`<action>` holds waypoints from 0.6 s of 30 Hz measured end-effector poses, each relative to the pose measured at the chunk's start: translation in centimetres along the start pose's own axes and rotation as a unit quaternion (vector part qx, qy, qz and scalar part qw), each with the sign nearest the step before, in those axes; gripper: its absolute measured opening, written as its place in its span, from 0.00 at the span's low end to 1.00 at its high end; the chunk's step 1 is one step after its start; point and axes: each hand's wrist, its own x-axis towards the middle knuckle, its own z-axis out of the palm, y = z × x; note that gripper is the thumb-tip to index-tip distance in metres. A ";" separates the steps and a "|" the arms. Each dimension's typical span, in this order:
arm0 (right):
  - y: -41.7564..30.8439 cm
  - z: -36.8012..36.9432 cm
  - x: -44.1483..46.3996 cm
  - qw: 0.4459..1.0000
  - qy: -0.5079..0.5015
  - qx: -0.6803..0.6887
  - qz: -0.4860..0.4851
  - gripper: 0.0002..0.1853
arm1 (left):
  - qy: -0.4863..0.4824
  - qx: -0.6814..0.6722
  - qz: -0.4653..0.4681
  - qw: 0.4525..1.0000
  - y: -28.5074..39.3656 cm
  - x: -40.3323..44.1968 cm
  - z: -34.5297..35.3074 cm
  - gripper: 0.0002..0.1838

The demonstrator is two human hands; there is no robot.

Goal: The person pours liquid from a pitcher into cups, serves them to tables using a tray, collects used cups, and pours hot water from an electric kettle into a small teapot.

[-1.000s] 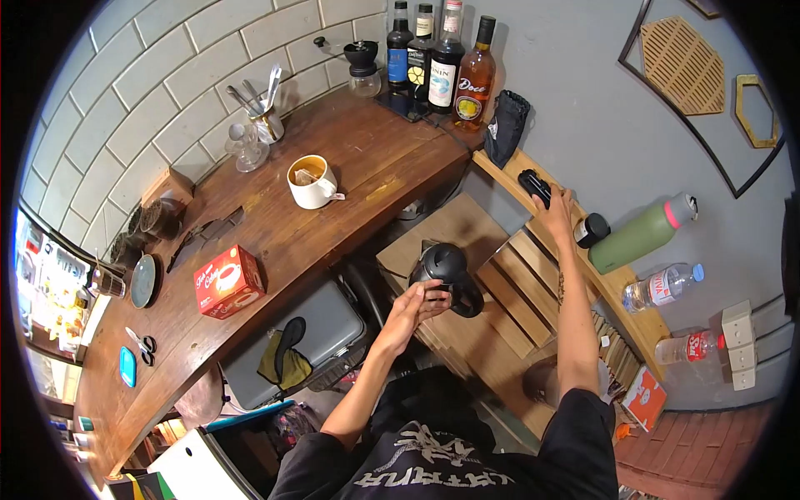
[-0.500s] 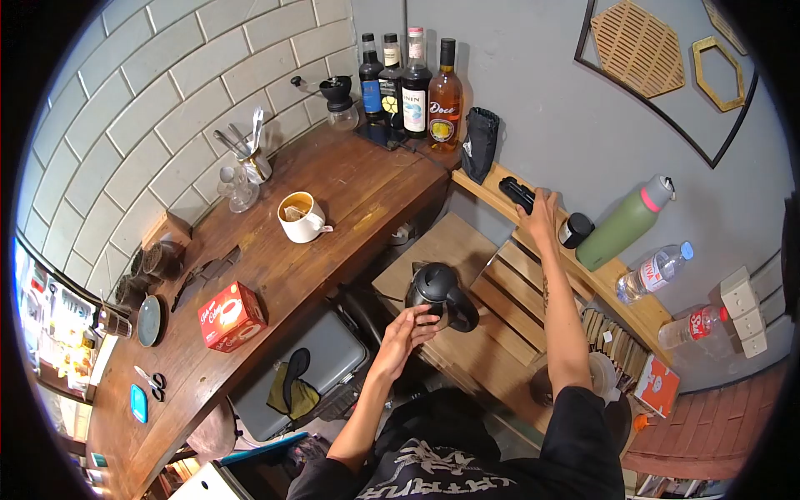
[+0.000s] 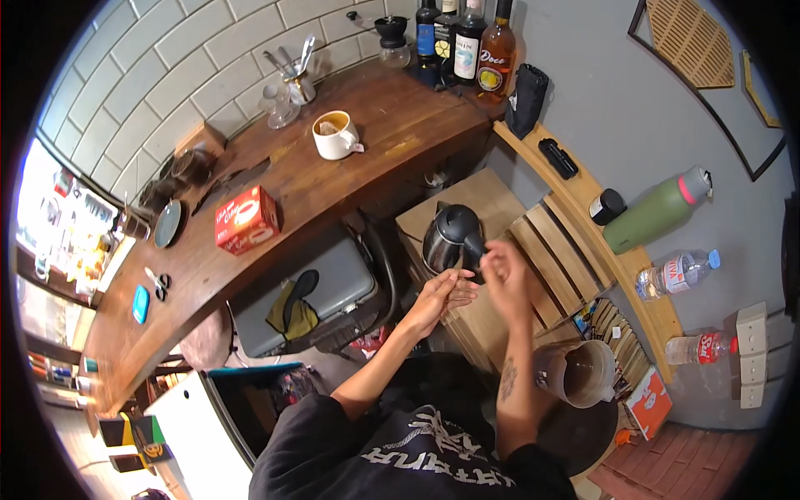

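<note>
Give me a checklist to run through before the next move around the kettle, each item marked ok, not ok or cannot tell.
1. Kettle upright on the wooden bench: ok.
2. Kettle lid down: ok, it looks closed.
3. Water level inside the kettle: cannot tell.
4. Hands well apart from the kettle: not ok, left hand and right hand are both close by it.
5. Fingers free of small items: cannot tell, fingertips are partly hidden or blurred.
6. White mug upright on the counter, tea bag inside: ok.
</note>
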 end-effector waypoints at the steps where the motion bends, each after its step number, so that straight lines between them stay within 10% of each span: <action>1: -0.5 0.6 -2.3 1.000 -0.005 0.007 0.030 0.14 | 0.031 -0.012 -0.005 0.999 -1.2 -0.3 0.3 0.18; 18: 7.5 0.3 -23.5 0.951 -0.276 0.079 0.110 0.08 | 0.340 -0.091 0.058 0.934 -18.1 -20.6 6.4 0.17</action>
